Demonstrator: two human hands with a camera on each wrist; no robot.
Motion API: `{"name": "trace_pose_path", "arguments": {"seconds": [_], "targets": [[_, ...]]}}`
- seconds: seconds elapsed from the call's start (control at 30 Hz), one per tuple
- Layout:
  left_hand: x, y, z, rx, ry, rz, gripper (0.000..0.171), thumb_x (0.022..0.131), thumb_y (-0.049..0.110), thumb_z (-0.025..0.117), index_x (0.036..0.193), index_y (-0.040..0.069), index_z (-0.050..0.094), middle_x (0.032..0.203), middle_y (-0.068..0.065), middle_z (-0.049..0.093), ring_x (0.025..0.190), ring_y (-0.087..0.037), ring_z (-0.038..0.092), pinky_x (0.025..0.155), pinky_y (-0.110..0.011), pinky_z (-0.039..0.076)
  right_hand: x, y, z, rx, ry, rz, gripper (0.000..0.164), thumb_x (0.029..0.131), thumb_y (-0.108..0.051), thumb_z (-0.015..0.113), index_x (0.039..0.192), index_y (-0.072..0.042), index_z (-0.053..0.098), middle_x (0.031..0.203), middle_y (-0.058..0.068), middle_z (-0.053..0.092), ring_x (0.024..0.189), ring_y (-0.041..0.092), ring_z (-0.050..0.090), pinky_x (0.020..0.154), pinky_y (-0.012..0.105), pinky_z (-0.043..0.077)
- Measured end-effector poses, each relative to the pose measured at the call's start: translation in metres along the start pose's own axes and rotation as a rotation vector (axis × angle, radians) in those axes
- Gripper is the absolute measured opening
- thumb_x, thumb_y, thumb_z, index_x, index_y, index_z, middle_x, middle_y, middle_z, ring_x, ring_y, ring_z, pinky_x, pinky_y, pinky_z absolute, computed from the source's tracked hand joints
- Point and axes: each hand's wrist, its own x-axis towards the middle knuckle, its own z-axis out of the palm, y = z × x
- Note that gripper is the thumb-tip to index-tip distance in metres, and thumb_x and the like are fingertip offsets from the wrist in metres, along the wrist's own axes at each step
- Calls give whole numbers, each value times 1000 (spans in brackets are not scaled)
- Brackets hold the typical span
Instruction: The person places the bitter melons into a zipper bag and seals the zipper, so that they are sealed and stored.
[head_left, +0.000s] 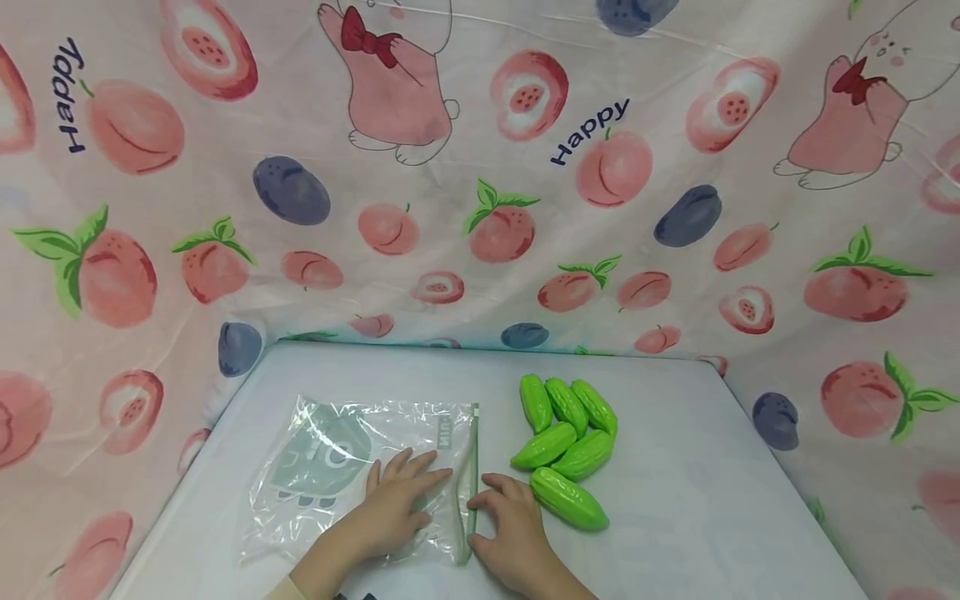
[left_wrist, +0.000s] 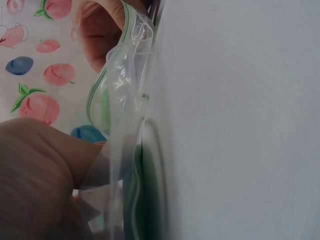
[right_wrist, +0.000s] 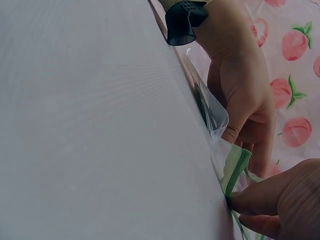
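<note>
A clear plastic zip bag point(head_left: 405, 425) with a green dinosaur-like print lies flat on the white table. My left hand point(head_left: 397, 504) rests on it with fingers spread, near the zip side. At the bag's green zip edge point(right_wrist: 236, 172), my right hand point(head_left: 513, 525) pinches the rim between thumb and fingers, as the right wrist view shows. The bag's mouth bulges a little beside the left hand in the left wrist view. Just right of the right hand lies a glossy green ridged fruit point(head_left: 568, 498), long and pointed.
Several more such green fruits point(head_left: 566, 408) lie grouped farther back on the white table point(head_left: 690, 467). A fruit-print cloth point(head_left: 450, 208) walls the table at the back and both sides. A small black device point(right_wrist: 182, 25) sits on the left wrist.
</note>
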Motion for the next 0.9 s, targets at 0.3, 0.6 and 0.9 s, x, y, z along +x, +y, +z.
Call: {"name": "trace_pose_path", "arguments": {"seconds": [0.3, 0.6, 0.9], "targets": [[-2, 1, -7, -12, 0, 22, 71, 90, 10, 80, 155, 29, 58, 170, -12, 44, 161, -51, 26, 117, -91, 8, 0, -1, -1, 0, 13, -6, 32, 80, -21, 88, 109, -26, 75, 156, 7, 55, 149, 42, 41, 118, 76, 32], [-4, 1, -12, -36, 3, 39, 83, 91, 4, 77, 161, 36, 49, 169, -12, 45, 161, -51, 28, 118, -90, 9, 0, 0, 1, -13, 24, -13, 31, 80, -20, 88, 107, -27, 75, 154, 7, 56, 148, 41, 42, 118, 75, 32], [-4, 3, -17, -50, -16, 55, 92, 90, -6, 73, 162, 43, 44, 170, -15, 44, 160, -54, 28, 114, -94, 8, 0, -1, 1, -15, 30, -18, 30, 80, -19, 88, 106, -26, 75, 153, 7, 57, 147, 40, 43, 118, 75, 32]]}}
